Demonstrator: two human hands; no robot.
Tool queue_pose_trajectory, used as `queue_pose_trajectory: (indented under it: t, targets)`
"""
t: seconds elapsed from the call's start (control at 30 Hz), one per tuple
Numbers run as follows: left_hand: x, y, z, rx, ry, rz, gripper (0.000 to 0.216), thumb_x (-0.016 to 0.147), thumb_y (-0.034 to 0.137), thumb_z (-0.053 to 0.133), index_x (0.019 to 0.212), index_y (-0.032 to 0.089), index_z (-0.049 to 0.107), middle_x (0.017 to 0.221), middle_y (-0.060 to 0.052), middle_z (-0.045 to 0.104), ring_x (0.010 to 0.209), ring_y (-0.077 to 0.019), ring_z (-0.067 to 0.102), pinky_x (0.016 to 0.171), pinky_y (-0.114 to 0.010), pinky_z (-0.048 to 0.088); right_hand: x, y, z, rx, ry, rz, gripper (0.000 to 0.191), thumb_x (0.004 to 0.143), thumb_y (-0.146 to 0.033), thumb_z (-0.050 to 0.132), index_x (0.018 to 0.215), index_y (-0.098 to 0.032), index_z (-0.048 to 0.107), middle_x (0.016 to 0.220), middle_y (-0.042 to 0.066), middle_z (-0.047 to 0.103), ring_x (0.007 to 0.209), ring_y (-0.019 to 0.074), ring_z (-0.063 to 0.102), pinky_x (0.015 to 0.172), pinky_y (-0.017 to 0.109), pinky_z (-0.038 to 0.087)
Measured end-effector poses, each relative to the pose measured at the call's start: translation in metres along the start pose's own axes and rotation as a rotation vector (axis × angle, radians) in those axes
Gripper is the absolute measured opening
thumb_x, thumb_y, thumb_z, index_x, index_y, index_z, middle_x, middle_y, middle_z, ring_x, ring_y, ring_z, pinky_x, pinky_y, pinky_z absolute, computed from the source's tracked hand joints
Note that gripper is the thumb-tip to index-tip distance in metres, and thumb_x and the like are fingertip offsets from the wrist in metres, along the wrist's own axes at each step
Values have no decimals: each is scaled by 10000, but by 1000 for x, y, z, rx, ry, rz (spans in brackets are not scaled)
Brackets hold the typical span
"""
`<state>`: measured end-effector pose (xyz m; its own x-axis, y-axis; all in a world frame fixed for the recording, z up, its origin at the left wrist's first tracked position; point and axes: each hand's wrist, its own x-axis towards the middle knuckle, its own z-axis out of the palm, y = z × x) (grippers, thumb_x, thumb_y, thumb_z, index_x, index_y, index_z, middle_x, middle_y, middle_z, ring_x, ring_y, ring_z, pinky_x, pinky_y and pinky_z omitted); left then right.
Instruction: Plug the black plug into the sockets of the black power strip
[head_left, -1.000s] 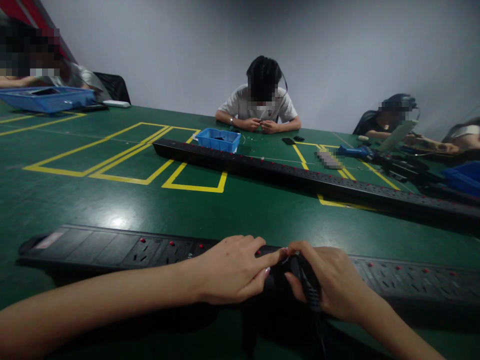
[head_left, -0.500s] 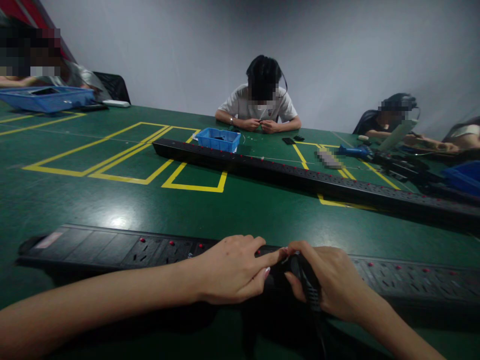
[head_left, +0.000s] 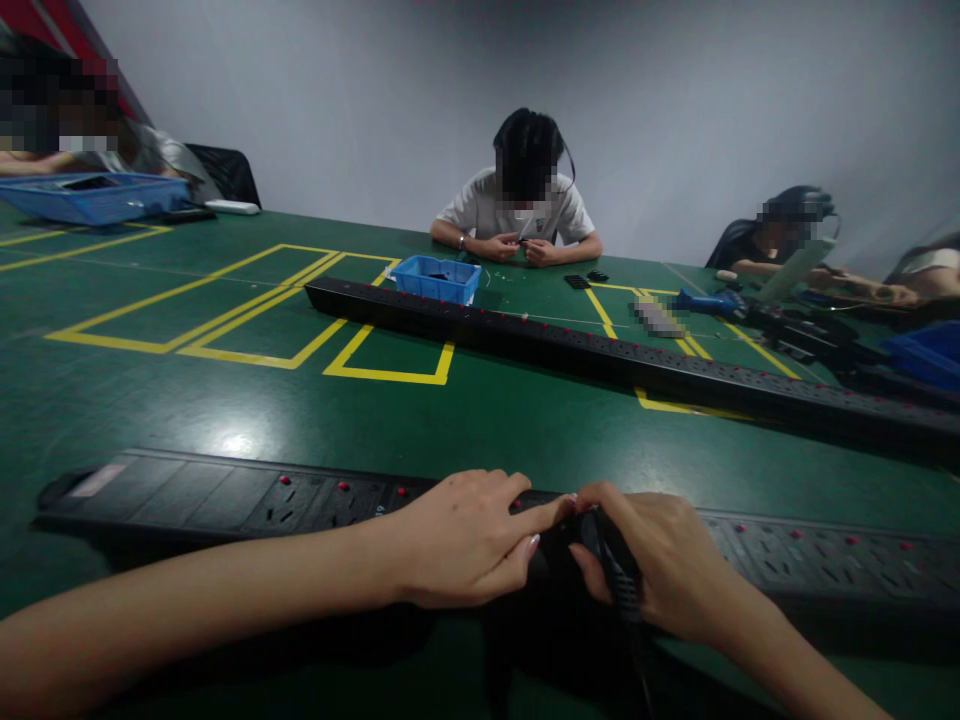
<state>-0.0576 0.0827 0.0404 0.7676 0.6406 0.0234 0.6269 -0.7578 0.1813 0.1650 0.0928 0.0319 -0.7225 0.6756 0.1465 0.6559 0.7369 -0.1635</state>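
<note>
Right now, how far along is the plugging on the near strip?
Done: nothing visible; sockets leftward are bare. In hand: right hand holds a black plug on the power strip, left hand presses beside it. Left: seating, likely; fingers hide it.

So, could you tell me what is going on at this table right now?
The person wearing the camera has both hands on a long black power strip at the near side of the green table. The right hand grips a black plug at the strip. The left hand rests on the strip beside it, forefinger touching the plug. A second strip and a blue bin lie farther back. Opposite, another person handles something small.
</note>
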Motion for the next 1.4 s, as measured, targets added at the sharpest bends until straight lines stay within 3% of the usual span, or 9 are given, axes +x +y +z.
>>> queue_pose_trajectory:
  t: [0.17,0.37,0.43,0.6,0.73,1.0,1.1,1.23,1.4]
  targets:
    - [-1,0,0,2,9,-4,471,904,320,313,1366,233,287,1033,-91,544,890,-224,556,768,-375,473,-3,2,-4,115,50,-1,168,826,-294,453,959,-195,482,715,16,620,604,159,597,546,260,411]
    - [-2,-1,2,10,5,2,504,904,334,317,1395,250,236,1094,-93,533,893,-216,558,764,-373,474,-6,24,-2,798,783,464,188,884,-390,377,878,-235,483,578,-54,404,408,94,369,372,205,281]
    - [-1,-1,2,23,9,1,501,905,331,317,1394,253,239,1107,-91,533,894,-213,558,762,-365,470,-4,26,-1,840,885,479,170,869,-398,425,907,-239,470,578,-61,398,403,90,361,371,204,282]
    - [-1,0,1,39,38,-26,563,909,385,315,1412,174,176,1102,-91,568,909,-219,559,797,-367,438,-3,9,-5,515,669,314,178,843,-371,510,943,-238,447,635,-39,532,484,109,506,436,208,372]
    - [-16,-2,4,71,69,-119,763,853,615,314,1414,124,155,1164,-130,549,1015,-268,527,883,-418,379,1,-17,-6,263,407,148,148,865,-348,480,934,-218,463,616,-34,570,483,108,547,457,200,372]
    - [-38,-3,13,169,76,-178,813,814,627,398,1415,139,151,1169,-138,522,999,-286,516,840,-413,387,29,-44,-5,-13,119,124,156,923,-354,350,921,-214,419,636,-5,628,530,166,614,446,213,287]
    - [-36,-3,14,179,76,-168,801,816,614,404,1410,134,166,1127,-142,528,960,-289,522,812,-419,395,34,-54,-2,-174,80,92,107,913,-310,378,912,-211,421,636,0,614,518,173,593,446,232,242]
    - [-36,-3,15,143,90,-157,781,809,540,482,1405,141,174,1136,-130,520,995,-278,508,840,-407,393,26,-69,16,-439,183,138,79,874,-250,431,938,-209,452,691,30,592,542,190,572,499,271,254]
    - [-36,-1,18,150,87,-170,738,833,447,483,1419,165,136,1156,-119,517,1011,-274,503,859,-413,395,12,-71,35,-420,281,141,162,903,-280,411,1030,-184,442,767,40,596,594,173,574,541,276,299]
